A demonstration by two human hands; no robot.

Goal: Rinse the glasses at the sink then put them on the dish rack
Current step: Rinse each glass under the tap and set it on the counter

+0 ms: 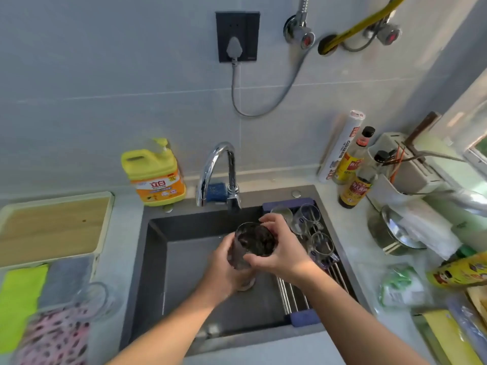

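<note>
A glass (254, 242) is held over the sink (184, 259), just below and in front of the faucet (218, 175), its mouth tipped up toward the camera. The left hand (224, 267) is wrapped round the glass's lower body from the left, fingers curled against its side. The right hand (284, 248) grips the upper part from the right, thumb on the near rim and fingers bent over the far rim. Just right of the hands, other glasses (321, 246) lie on the dish rack (292, 293) across the sink's right side.
</note>
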